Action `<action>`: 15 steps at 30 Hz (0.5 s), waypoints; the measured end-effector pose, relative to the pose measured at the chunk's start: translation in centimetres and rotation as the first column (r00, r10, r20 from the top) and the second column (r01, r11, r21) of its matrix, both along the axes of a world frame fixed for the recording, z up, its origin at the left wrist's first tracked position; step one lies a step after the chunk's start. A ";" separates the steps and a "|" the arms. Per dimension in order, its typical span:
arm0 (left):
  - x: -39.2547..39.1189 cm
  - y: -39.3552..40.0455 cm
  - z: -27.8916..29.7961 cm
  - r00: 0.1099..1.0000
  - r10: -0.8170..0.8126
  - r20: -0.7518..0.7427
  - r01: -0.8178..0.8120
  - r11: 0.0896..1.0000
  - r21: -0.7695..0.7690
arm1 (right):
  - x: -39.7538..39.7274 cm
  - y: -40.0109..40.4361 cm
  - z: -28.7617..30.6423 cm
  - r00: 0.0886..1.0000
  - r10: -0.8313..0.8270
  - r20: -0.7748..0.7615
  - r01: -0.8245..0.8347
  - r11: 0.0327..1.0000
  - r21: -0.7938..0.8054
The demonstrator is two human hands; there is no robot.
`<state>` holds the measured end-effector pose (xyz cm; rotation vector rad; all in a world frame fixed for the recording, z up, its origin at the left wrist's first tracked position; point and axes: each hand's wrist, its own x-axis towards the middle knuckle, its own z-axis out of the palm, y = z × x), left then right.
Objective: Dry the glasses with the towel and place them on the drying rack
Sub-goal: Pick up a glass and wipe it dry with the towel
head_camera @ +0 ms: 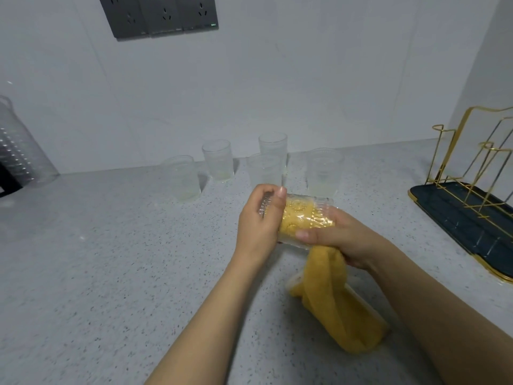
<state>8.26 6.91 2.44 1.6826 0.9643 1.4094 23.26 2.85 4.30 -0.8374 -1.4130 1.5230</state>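
A clear patterned glass lies on its side above the counter, held between both hands. My left hand grips its base end. A yellow towel is stuffed inside the glass and hangs down to the counter. My right hand grips the glass's mouth end and the towel there. Several more clear glasses stand upright near the wall behind my hands. The gold wire drying rack on its dark tray stands at the right with no glass on it.
A grey speckled counter runs to a white wall. A clear ribbed container stands at the far left. Dark wall sockets sit high on the wall.
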 end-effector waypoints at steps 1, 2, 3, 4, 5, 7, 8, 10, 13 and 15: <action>0.0 0.2 0.1 1.000 0.029 -0.008 -0.029 0.996 -0.079 | -0.2 -0.2 0.2 0.996 -0.002 0.093 -0.003 0.998 0.062; 0.0 0.4 0.3 0.999 0.038 -0.032 -0.044 0.980 -0.194 | -0.4 -0.4 0.2 0.979 0.002 0.203 -0.028 0.991 0.128; -0.2 0.7 0.5 0.997 0.028 -0.075 -0.052 0.940 -0.336 | -0.6 -0.5 0.3 0.950 0.017 0.312 -0.076 0.981 0.177; -0.4 0.9 0.7 0.994 -0.005 -0.110 -0.047 0.886 -0.462 | -0.8 -0.5 0.3 0.919 0.037 0.393 -0.125 0.971 0.202; -0.6 1.0 0.8 0.989 -0.044 -0.140 -0.039 0.840 -0.540 | -0.9 -0.5 0.4 0.898 0.050 0.437 -0.156 0.965 0.210; -0.9 1.1 0.7 0.977 -0.100 -0.189 -0.012 0.858 -0.514 | -0.8 -0.4 0.5 0.904 0.045 0.425 -0.144 0.968 0.205; -1.0 0.9 0.7 0.976 -0.113 -0.185 0.018 0.893 -0.450 | -0.5 -0.4 0.5 0.928 0.034 0.370 -0.113 0.975 0.192; -1.0 0.0 1.0 0.984 -0.139 -0.109 0.100 0.946 -0.308 | 0.6 0.0 0.5 0.983 0.021 0.180 -0.040 0.994 0.101; -0.7 -0.4 0.6 0.982 -0.155 -0.108 0.147 0.986 -0.076 | 1.5 0.5 0.2 0.993 -0.015 -0.116 0.001 0.992 -0.124; -0.1 -0.5 0.0 0.993 -0.089 -0.073 0.092 0.995 0.033 | 1.5 0.6 0.0 0.984 -0.012 -0.179 -0.013 0.990 -0.139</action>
